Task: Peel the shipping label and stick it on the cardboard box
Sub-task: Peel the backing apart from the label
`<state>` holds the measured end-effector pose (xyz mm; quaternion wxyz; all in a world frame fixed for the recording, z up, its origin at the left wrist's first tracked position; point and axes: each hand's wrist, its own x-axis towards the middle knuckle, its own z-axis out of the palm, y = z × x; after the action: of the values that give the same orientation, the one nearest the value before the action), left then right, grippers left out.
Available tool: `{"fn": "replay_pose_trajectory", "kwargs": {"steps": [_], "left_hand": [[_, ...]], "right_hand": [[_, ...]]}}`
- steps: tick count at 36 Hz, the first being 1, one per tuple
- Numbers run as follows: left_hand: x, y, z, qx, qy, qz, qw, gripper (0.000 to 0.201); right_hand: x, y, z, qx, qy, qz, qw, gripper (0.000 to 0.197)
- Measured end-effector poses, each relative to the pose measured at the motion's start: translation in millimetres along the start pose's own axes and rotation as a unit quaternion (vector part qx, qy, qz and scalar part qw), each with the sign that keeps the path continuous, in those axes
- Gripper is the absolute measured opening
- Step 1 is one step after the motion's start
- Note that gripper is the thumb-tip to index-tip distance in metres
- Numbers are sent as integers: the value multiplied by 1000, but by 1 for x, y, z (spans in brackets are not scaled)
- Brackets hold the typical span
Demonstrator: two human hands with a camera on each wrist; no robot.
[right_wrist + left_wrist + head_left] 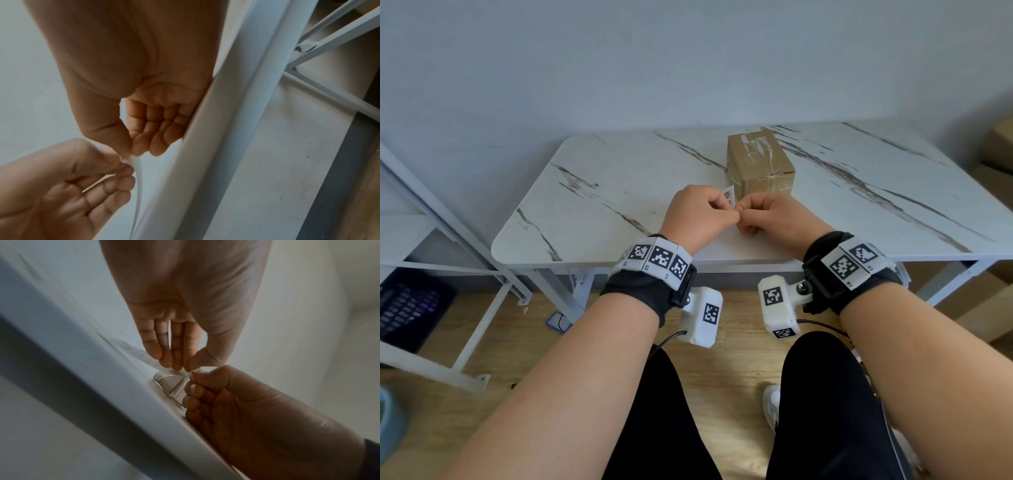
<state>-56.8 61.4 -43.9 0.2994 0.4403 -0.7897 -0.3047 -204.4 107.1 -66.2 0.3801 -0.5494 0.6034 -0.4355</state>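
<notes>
Item: shipping label (730,196), off the tabletop (619,178). Your left hand (697,217) pinches it; right hand (770,216) fingers nip its corner, prob. to split backing. Cardboard box (760,162) just beyond, w/in reach.

The white marble-patterned tabletop (619,192) is lying bare from nine to eleven o'clock of the hands, giving open passage there, and again across its right half toward two and three o'clock. At twelve to one o'clock the brown taped cardboard box (760,161) is standing just beyond the right hand (774,216), blocking a straight forward reach. The left hand (695,214) and right hand are meeting fingertip to fingertip, closing the gap between them. Behind the table, the pale wall (688,68) is bounding the far side.
</notes>
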Motion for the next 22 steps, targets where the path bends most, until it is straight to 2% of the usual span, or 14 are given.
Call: {"fn": "replay_pose_trajectory", "kwargs": {"steps": [6,13,22], "left_hand": [[1,-5,1,-33,-28,-8,999,12],[2,-8,0,-60,-29,-29,997,22],[1,-11,-5,-83,-23,-45,995,20]], "right_hand": [[-1,0,0,4,5,-6,1000,11],[-1,0,1,26,22,-9,999,12],[-2,-1,3,29,41,1,999,14]]}}
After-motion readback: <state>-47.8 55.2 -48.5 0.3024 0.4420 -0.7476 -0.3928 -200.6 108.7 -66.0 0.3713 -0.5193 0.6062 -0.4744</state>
